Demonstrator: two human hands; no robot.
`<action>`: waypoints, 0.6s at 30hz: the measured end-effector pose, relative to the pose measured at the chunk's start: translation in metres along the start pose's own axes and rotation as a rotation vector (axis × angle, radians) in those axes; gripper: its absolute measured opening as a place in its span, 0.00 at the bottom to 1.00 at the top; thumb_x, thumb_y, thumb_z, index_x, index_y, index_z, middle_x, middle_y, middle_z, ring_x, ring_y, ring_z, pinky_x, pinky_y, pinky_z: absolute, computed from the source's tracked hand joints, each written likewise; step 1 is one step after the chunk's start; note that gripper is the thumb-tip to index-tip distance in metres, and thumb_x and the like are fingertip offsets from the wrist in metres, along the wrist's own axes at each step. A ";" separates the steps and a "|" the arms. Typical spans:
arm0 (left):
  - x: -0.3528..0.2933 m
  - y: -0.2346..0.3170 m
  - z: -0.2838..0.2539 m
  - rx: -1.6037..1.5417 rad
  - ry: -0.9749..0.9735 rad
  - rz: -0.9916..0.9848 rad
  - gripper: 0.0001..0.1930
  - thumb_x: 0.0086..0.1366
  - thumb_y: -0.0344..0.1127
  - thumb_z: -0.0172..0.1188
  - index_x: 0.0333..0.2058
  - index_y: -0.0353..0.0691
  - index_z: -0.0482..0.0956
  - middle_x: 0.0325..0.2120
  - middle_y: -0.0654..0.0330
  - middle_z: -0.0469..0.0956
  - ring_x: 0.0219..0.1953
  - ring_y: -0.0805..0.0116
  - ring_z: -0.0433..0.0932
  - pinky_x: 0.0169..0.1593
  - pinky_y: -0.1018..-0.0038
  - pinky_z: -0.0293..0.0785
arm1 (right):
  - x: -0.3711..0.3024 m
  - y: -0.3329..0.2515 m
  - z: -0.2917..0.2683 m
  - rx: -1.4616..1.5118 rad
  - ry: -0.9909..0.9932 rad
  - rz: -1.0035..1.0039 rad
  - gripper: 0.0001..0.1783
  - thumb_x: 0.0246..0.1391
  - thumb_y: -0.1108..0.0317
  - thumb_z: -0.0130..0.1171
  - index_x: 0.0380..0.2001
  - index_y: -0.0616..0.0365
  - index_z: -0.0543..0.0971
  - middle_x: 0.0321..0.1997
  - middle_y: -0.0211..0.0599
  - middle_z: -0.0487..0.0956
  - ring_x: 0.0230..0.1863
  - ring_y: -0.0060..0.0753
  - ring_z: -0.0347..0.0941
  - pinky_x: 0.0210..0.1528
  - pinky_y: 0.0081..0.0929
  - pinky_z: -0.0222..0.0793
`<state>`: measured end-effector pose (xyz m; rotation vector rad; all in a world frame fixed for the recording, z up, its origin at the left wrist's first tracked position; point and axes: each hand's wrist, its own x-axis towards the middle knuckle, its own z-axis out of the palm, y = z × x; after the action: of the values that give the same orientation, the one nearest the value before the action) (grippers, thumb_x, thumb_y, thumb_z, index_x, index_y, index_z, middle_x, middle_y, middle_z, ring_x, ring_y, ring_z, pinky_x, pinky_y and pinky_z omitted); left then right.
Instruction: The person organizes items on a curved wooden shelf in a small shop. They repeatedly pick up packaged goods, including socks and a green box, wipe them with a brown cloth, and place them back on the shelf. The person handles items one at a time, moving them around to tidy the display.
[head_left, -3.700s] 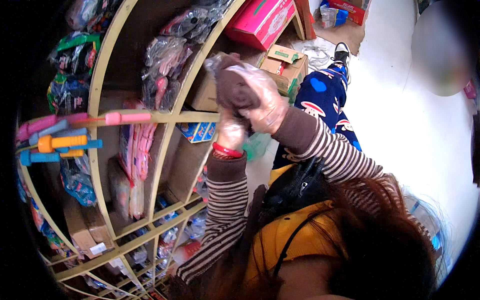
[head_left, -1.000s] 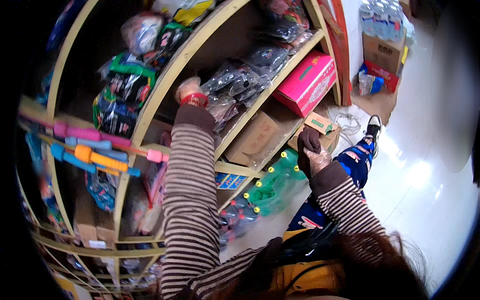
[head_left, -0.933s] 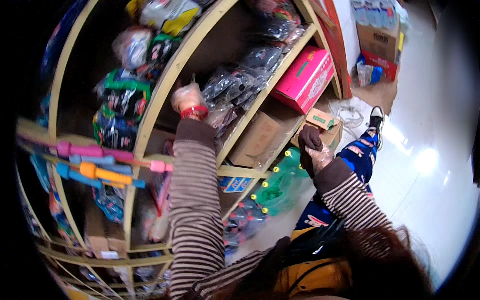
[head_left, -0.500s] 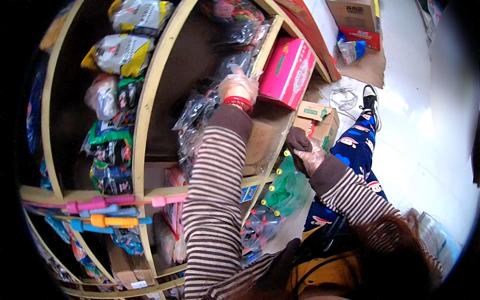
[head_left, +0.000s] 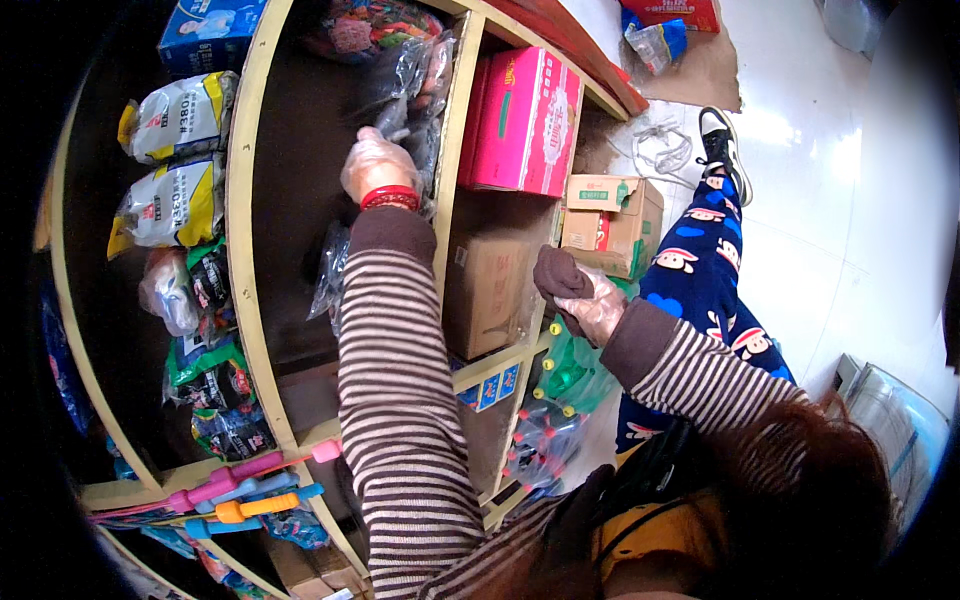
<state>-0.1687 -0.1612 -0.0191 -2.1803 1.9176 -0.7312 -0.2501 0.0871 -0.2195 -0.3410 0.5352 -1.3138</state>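
Note:
My left hand (head_left: 378,168), in a clear plastic glove with a red bracelet at the wrist, reaches into a dark shelf compartment. Its fingers curl inward beside clear plastic bags of dark items (head_left: 408,110); whatever they may grip is hidden. Another crumpled clear bag (head_left: 330,272) lies along the left side of that forearm. Outside the shelf, my gloved right hand (head_left: 597,308) is closed around a bunched brown cloth (head_left: 562,277), held above green bottles (head_left: 575,370). Both sleeves are striped brown and white.
Yellow-and-white packets (head_left: 180,115) fill the compartment to the left. A pink box (head_left: 525,120) and a cardboard box (head_left: 492,290) stand to the right. Pink and orange-handled skipping ropes (head_left: 255,500) hang across the shelf front. An open carton (head_left: 610,220) and white cord (head_left: 662,150) lie on the floor.
The view has shifted along the shelf. My left hand has moved left, away from the pink box and deeper into the compartment. My right hand still holds the brown cloth, now slightly higher.

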 end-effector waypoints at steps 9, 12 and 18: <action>-0.102 -0.043 -0.059 -0.010 0.522 0.493 0.14 0.52 0.35 0.58 0.39 0.41 0.73 0.34 0.51 0.77 0.35 0.51 0.78 0.37 0.58 0.76 | -0.003 0.000 -0.006 0.149 0.046 0.004 0.26 0.52 0.78 0.56 0.56 0.60 0.67 0.51 0.34 0.74 0.53 0.28 0.69 0.57 0.28 0.62; -0.154 -0.057 -0.072 -0.178 0.554 0.573 0.15 0.50 0.33 0.59 0.38 0.40 0.74 0.35 0.50 0.76 0.34 0.51 0.77 0.37 0.59 0.75 | -0.003 0.002 -0.007 0.208 0.043 0.032 0.25 0.54 0.74 0.54 0.56 0.59 0.66 0.50 0.35 0.74 0.51 0.32 0.70 0.56 0.31 0.63; -0.255 -0.069 -0.055 -0.795 0.521 0.219 0.12 0.61 0.29 0.54 0.45 0.39 0.74 0.33 0.50 0.79 0.32 0.56 0.79 0.40 0.66 0.73 | -0.020 -0.001 -0.005 0.230 -0.158 -0.103 0.34 0.51 0.70 0.60 0.60 0.58 0.59 0.57 0.38 0.67 0.60 0.36 0.63 0.61 0.36 0.58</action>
<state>-0.1483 0.1076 -0.0082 -2.2217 3.0868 -0.5951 -0.2563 0.1064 -0.2195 -0.2813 0.2337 -1.4184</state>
